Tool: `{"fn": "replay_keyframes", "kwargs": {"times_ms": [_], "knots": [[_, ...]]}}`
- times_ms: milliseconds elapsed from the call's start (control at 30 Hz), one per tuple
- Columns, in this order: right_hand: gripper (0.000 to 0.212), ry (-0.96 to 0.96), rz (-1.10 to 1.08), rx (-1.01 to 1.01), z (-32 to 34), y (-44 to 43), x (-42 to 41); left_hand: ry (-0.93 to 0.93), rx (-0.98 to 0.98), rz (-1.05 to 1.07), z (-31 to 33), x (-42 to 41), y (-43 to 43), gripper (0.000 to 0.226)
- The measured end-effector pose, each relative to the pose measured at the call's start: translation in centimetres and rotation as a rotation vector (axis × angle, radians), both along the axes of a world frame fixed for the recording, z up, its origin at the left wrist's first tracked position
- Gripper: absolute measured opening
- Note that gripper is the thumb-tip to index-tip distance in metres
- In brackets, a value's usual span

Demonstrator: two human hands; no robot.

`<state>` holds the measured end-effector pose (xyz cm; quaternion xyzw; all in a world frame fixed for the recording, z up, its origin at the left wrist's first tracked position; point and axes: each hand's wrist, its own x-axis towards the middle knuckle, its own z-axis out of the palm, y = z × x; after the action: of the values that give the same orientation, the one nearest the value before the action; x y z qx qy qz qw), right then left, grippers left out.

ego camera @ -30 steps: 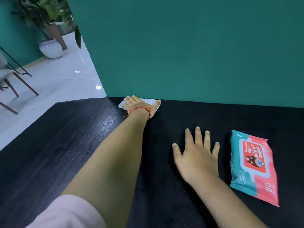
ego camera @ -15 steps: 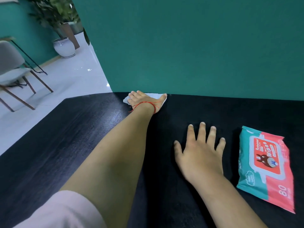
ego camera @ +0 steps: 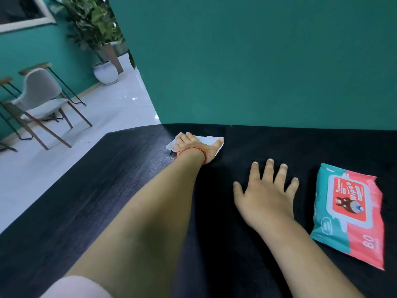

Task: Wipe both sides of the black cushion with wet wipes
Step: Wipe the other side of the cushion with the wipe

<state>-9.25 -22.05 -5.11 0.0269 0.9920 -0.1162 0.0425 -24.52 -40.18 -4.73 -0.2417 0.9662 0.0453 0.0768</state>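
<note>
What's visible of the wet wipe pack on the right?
The teal-and-pink soft plastic wet wipe pack lies flat, label up, on the black cushion, right of the right hand and apart from it. A red, white-edged flap, seemingly closed, bears a dark cartoon animal; "80" is printed at its near end.

Item count:

- Hands: two, the left hand (ego camera: 193, 145) and the right hand (ego camera: 266, 194).
- Loose wet wipe (ego camera: 207, 139): one.
- Pack of wet wipes (ego camera: 350, 214): one.
- Black cushion (ego camera: 236, 244): one.
- Dark table (ego camera: 86, 201): one.
- Red thread bracelet (ego camera: 194, 149): one.
- Grey chair (ego camera: 40, 97): one in full view; part of a second shows at the left edge.
- White pot (ego camera: 105, 73): one.
- Leafy plant (ego camera: 92, 20): one.
</note>
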Motion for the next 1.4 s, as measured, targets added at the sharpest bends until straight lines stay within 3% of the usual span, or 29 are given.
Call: {"fn": "replay_keyframes", "kwargs": {"times_ms": [733, 1100, 1400], "knots": [[0.084, -0.026, 0.009, 0.002, 0.1, 0.0, 0.2, -0.045, -0.028, -0.066, -0.3, 8.3, -1.9, 0.136], [0.083, -0.033, 0.014, 0.021, 0.1, 0.0, 0.1, -0.006, 0.028, 0.006, 0.6, 4.5, -2.9, 0.144], [0.083, -0.022, 0.014, 0.042, -0.1, -0.2, 0.0, 0.011, 0.028, -0.058, 0.9, 0.0, -6.6, 0.141]]}}
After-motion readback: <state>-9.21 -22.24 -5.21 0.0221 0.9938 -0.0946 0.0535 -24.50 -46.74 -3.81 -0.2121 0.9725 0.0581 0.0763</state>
